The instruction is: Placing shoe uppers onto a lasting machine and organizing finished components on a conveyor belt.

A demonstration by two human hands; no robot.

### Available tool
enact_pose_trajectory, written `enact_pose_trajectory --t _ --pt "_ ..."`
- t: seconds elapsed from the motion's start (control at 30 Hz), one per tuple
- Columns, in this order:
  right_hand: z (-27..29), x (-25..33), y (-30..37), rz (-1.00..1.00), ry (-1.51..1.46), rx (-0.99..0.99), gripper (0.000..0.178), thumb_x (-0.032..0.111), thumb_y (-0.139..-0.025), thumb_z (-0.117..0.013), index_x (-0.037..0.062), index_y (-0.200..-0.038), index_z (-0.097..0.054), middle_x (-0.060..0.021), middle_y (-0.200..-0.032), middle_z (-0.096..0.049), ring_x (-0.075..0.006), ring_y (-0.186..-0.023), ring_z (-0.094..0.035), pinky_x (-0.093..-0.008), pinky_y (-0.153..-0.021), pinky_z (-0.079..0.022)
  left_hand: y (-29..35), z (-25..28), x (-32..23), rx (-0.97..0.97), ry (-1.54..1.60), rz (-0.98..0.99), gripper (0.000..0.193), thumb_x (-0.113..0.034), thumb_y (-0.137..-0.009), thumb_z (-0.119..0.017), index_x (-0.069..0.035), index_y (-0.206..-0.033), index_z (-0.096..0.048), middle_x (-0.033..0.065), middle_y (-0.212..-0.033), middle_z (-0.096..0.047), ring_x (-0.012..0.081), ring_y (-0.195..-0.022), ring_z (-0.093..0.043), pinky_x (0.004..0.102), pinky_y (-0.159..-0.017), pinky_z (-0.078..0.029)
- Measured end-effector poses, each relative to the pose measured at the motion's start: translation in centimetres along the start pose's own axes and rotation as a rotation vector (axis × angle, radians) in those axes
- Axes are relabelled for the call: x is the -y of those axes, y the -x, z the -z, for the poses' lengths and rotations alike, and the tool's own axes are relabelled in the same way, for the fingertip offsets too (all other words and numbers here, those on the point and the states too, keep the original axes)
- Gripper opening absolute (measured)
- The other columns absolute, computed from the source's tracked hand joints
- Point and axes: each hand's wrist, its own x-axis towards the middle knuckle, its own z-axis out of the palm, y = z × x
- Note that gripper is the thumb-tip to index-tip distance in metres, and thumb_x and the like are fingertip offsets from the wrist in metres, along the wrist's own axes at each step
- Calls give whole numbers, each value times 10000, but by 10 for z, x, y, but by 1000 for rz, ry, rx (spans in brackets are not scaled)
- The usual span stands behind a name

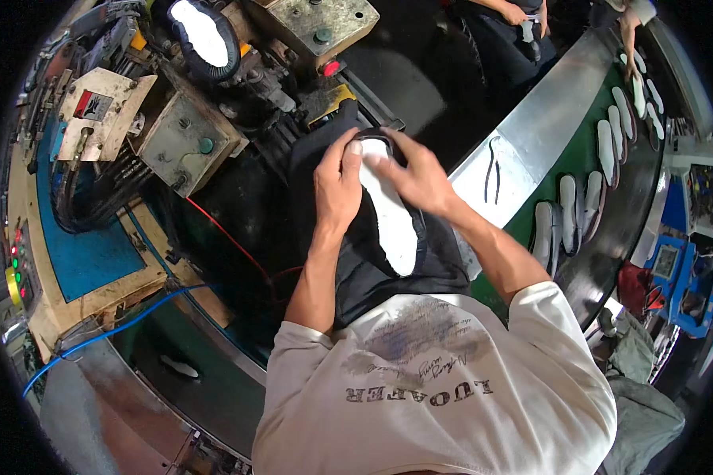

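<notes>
Both bare hands close around a black shoe with its white underside turned up, held above the lap of dark trousers, as I view the scene remotely. The left hand [337, 188] grips the left side of the shoe [394, 229] at its far end, thumb laid along the rim of the white face. The right hand [414, 180] wraps the same end from the right, fingers curled over the edge and thumb pressing the white surface; I cannot tell whether the near end touches the trousers [347, 291]. Just right of the hands, a dark two-handled tool [493, 168] lies on a metal ledge [523, 107], toward its near end. Beyond the ledge's right edge runs a green strip [523, 188], and pale soles [605, 150] line that strip's right edge up to its far corner, where a co-worker's hand [634, 73] reaches among them. Ahead and to the left I see a second shoe [203, 38], white face up, on a machine [261, 83] flanked by a control box [188, 144]. A blue hose [123, 326] curves across the lower left.
</notes>
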Motion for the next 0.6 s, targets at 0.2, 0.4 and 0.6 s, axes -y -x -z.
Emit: enact_pose_trajectory --t 0.2,0.4,0.6 --pt "-23 -18 12 -41 65 -83 740 463 -1031 -726 -20 -1560 -539 -273 -1282 -708 -347 -1154 -702 -448 -980 -557 13 -18 5 -137 197 81 563 -352 -1129 -550 79 -1490 -576 298 -1458 -636 391 -1343 -624 448 -1134 -479" --pt "-30 -23 4 -45 52 -103 735 449 -1033 -726 1 -1581 -527 -271 -1302 -695 -360 -1171 -680 -438 -1027 -536 6 -31 12 -256 144 72 410 -200 -1134 -542 72 -1422 -645 248 -1387 -693 322 -1250 -667 412 -1102 -503" --pt "-17 -50 16 -213 -871 79 766 437 -1122 -593 -37 -1674 -351 -214 -1666 -457 -291 -1504 -468 -381 -1260 -359 26 -19 35 186 1395 264 658 -470 -1191 -353 -104 -1729 -257 139 -1705 -402 280 -1564 -402 450 -1300 -324"
